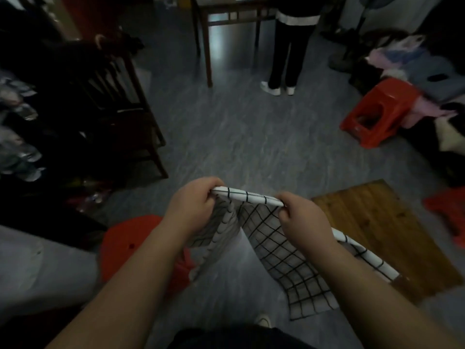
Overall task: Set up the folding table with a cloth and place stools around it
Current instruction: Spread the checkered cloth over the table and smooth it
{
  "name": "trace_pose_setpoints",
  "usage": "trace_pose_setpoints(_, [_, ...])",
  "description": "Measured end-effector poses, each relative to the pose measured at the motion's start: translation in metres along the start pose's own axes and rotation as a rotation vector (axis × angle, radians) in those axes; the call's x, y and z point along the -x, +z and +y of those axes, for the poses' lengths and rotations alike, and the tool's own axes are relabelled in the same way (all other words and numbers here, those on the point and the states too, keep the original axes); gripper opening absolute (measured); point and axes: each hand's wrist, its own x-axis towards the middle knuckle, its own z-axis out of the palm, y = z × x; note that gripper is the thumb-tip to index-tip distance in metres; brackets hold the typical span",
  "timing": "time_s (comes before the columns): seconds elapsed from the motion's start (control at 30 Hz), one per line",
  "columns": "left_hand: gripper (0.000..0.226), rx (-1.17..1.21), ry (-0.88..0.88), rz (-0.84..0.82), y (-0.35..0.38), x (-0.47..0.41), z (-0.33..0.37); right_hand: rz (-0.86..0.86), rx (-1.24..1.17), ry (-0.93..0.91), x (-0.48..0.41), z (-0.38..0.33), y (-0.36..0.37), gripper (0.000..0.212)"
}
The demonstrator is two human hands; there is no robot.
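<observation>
Grip: the left hand (193,206) and right hand (303,221) each pinch the upper edge of the cloth (279,250), with the fingers curled round it. The two hands are near one another, and the edge runs taut between them.

The cloth is white with a black grid. It hangs below the grip in loose folds. One strip trails off past the right wrist toward the lower right.

Just right of the grip, a wooden top (382,238) lies flat and low, with the trailing strip over its near corner. Whether the two touch cannot be told.

Below and left of the grip, a red near stool (125,245) is partly hidden by the left forearm. Right of the wooden top, a red edge stool (448,212) is cut off by the frame.

Well beyond the grip to the right, a red far stool (377,117) sits against a heap of clothes (412,59). Beyond the grip to the left is a dark chair (120,109). Straight ahead and well apart, a second person (289,51), seen only as legs and white shoes, stands at a dark table (208,46) on the grey floor (239,134).
</observation>
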Motion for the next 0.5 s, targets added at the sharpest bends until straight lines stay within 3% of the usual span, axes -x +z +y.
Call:
trace_pose_setpoints(0.23, [0.027, 0.003, 0.089, -0.044, 0.028, -0.123, 0.052, 0.101, -0.053, 0.082, -0.085, 0.054, -0.047, 0.016])
trace_pose_setpoints(0.5, [0.025, 0.056, 0.159, -0.126, 0.058, -0.284, 0.053, 0.181, -0.035, 0.203, -0.218, 0.081, -0.064, 0.02])
